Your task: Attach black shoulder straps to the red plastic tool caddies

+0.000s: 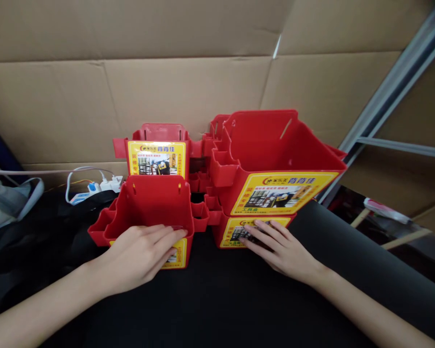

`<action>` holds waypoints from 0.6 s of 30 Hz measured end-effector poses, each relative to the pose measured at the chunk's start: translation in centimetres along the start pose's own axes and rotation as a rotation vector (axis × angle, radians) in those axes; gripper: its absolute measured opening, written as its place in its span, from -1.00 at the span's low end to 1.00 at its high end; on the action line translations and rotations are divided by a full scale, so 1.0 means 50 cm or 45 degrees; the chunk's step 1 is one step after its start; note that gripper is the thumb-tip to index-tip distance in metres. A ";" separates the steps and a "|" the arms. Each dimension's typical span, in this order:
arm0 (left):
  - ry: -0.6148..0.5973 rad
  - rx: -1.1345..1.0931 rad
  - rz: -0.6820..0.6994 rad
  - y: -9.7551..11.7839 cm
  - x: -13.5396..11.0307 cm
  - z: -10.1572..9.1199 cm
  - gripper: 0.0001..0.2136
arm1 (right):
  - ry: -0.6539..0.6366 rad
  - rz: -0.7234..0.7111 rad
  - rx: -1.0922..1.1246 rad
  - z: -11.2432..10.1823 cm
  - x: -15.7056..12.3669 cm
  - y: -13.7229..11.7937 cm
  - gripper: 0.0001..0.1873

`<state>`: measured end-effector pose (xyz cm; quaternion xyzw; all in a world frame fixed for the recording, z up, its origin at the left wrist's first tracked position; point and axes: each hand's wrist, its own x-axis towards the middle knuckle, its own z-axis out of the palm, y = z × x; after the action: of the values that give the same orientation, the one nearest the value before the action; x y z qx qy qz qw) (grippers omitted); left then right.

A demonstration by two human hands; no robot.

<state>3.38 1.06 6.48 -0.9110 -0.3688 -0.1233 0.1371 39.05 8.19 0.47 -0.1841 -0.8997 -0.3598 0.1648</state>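
My left hand lies across the front of a red plastic tool box at the near left. Its fingers are stretched out side by side over the yellow label; the thumb is hidden. Against the label of a lower red box on the right rests my right hand, open with fingers spread. On top of that box sits a larger-looking red tool box, tilted toward me, with a yellow printed label. Behind the left box stands another labelled red box.
Cardboard sheets form a wall behind the boxes. A white power strip with plugs and dark fabric lie to the left. The surface is black. A grey metal frame rises at the right.
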 end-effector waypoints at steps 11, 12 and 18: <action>0.216 -0.055 0.254 0.107 -0.031 0.031 -0.60 | -0.118 0.051 0.804 -0.049 0.120 -0.131 -0.58; 0.166 -0.150 0.293 0.119 -0.031 0.045 -0.61 | -0.184 0.105 0.906 -0.050 0.131 -0.140 -0.57; -0.269 -0.506 0.136 0.122 -0.026 0.095 -0.54 | -0.496 0.272 1.122 -0.058 0.145 -0.147 -0.48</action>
<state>7.39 -2.37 0.66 -0.9462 -0.3009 -0.0901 -0.0782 29.85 2.74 1.25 -0.2522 -0.9565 0.1151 0.0915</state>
